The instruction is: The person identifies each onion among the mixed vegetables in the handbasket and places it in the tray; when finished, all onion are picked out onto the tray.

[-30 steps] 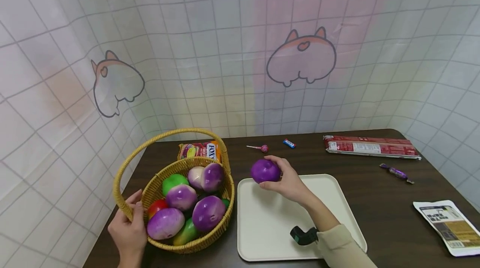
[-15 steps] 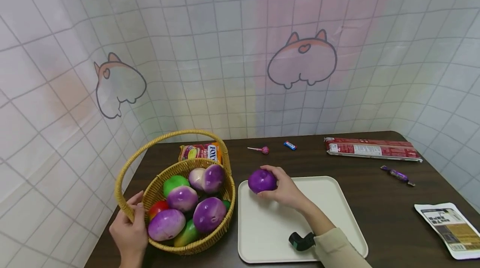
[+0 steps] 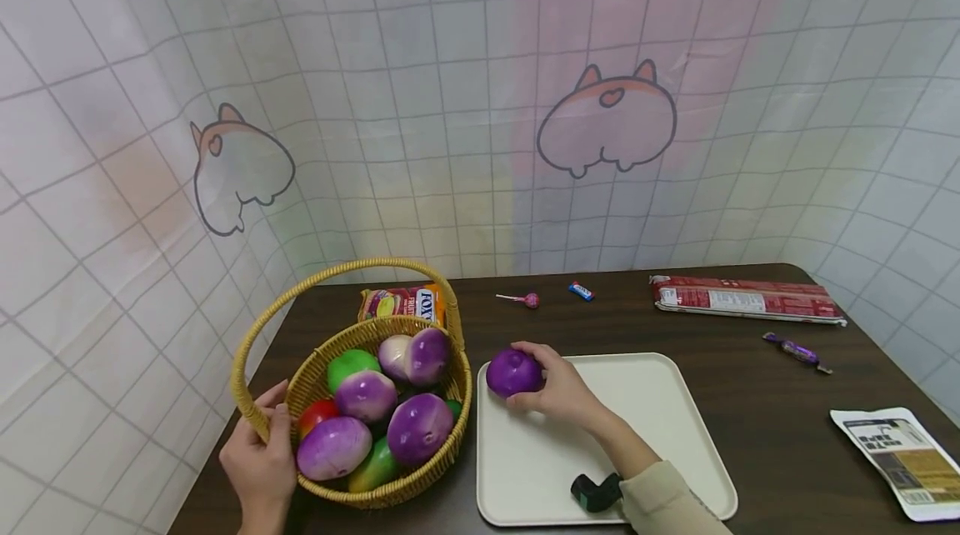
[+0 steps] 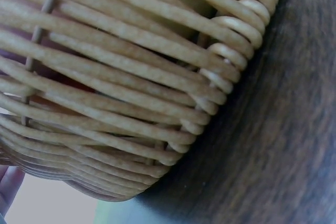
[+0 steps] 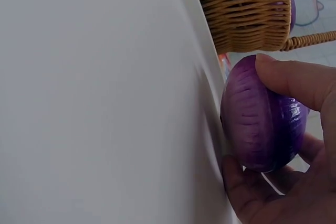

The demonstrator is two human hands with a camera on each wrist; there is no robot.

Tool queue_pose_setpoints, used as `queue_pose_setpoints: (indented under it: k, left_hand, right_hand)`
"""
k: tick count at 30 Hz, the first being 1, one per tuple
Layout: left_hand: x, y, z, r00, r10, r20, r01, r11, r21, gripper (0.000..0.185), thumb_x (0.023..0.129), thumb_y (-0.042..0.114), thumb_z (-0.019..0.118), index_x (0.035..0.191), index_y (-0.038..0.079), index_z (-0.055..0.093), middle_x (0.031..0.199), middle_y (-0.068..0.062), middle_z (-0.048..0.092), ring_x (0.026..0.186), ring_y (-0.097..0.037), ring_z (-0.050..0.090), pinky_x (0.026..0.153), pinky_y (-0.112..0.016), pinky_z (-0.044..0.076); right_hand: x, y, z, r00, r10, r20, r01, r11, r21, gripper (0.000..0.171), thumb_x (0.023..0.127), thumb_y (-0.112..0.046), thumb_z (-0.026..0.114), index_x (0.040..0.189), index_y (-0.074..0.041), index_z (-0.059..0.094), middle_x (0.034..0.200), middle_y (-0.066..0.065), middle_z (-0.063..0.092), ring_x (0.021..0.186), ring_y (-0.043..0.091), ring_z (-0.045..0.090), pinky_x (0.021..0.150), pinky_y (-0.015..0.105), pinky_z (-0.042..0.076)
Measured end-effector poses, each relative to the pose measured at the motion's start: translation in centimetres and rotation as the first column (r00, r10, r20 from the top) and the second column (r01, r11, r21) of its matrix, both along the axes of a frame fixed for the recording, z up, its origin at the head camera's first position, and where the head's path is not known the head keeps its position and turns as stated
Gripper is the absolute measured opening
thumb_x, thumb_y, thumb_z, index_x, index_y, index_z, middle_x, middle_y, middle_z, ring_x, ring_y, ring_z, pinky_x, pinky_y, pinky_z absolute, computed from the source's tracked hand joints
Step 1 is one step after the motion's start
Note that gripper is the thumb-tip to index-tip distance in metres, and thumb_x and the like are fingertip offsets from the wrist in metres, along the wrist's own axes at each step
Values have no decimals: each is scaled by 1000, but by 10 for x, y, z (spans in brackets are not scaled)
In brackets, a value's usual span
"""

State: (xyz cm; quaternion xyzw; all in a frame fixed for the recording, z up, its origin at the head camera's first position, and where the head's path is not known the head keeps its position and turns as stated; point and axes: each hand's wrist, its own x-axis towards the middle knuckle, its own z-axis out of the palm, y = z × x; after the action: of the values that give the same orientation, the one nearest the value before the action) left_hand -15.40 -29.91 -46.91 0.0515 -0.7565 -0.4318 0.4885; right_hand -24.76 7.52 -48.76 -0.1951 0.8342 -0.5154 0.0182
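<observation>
We saw the woven wicker basket (image 3: 390,443) of purple and green toy vegetables, its handle gripped by the left hand (image 3: 260,460). Beside it, on the cream plastic tray (image 3: 660,427), at its far left corner, the right hand (image 3: 562,389) cupped a round purple toy onion (image 3: 512,372), fingers curled around it.

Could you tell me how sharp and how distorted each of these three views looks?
Head view: sharp, but wide-angle bending curves the wall grid; soft even light. Left wrist view: basket weave fairly crisp, table smeared and soft. Right wrist view: onion and fingers clear, tray a featureless pale expanse.
</observation>
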Motion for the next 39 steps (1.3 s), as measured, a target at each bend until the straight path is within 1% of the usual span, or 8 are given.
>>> queue_pose_setpoints:
  k: [2, 7, 17, 20, 23, 26, 32, 39]
  left_hand:
    - [1, 2, 1, 1000, 11, -3, -11, 1000, -3, 19, 85, -7, 63, 66, -7, 65, 99, -20, 72, 82, 10, 60, 70, -7, 40]
    - [0, -1, -3, 1000, 17, 6, -17, 1000, -5, 20, 86, -6, 65, 66, -4, 66, 100, -17, 73, 81, 11, 59, 69, -8, 40]
    - [-3, -3, -6, 1000, 23, 6, -23, 1000, -6, 21, 86, -6, 64, 65, -4, 66, 100, -19, 73, 77, 9, 60, 68, -8, 40]
    - [-2, -2, -4, 1000, 17, 1, -17, 1000, -8, 21, 86, -5, 64, 65, -3, 66, 100, -17, 73, 76, 7, 60, 69, -8, 41]
    - [-1, -2, -3, 1000, 15, 6, -15, 1000, -7, 21, 87, -3, 65, 66, -3, 66, 101, -14, 74, 76, 6, 61, 70, -8, 41]
    - [-1, -2, -3, 1000, 9, 19, -9, 1000, -2, 21, 88, -1, 64, 67, -4, 67, 102, -13, 74, 74, 3, 62, 70, -8, 42]
    - [0, -3, -4, 999, 16, 31, -16, 1000, -3, 20, 89, 0, 64, 71, -5, 68, 101, -11, 74, 69, 0, 62, 68, -9, 42]
    - [-1, -4, -5, 1000, 0, 28, 0, 1000, -1, 21, 89, 1, 63, 69, -5, 67, 102, -13, 74, 77, 7, 61, 70, -9, 42]
  right_hand:
    - [1, 0, -1, 1000, -5, 14, 5, 1000, 8, 78, 69, -16, 88, 138, -11, 52, 137, 14, 52, 114, 34, 58, 92, 49, 49]
    - [2, 0, -1, 999, 3, 33, -4, 1000, 5, 78, 69, -15, 87, 139, -11, 51, 138, 15, 52, 112, 35, 59, 90, 49, 49]
    - [3, -1, 0, 999, 0, 37, -2, 999, 52, 82, 71, -17, 87, 142, -12, 47, 136, 15, 56, 116, 35, 58, 94, 51, 47]
    - [4, -1, 0, 1000, -4, 14, 3, 997, 82, 83, 70, -19, 87, 142, -11, 47, 137, 15, 53, 118, 36, 56, 96, 53, 45]
    - [4, -2, 0, 1000, -13, -1, 13, 995, 97, 83, 70, -20, 88, 142, -10, 49, 132, 14, 51, 116, 34, 55, 96, 53, 44]
    - [4, -2, 0, 1000, -21, -2, 21, 996, 86, 84, 68, -19, 89, 142, -10, 50, 125, 13, 51, 109, 30, 56, 92, 48, 47]
    - [4, -2, -3, 1000, -1, 1, 1, 998, 63, 84, 69, -17, 88, 142, -9, 48, 127, 13, 52, 102, 23, 57, 84, 34, 50]
    - [3, 0, 3, 1000, 21, 22, -22, 999, 41, 85, 70, -16, 88, 143, -5, 46, 130, 14, 52, 105, 25, 57, 85, 34, 51]
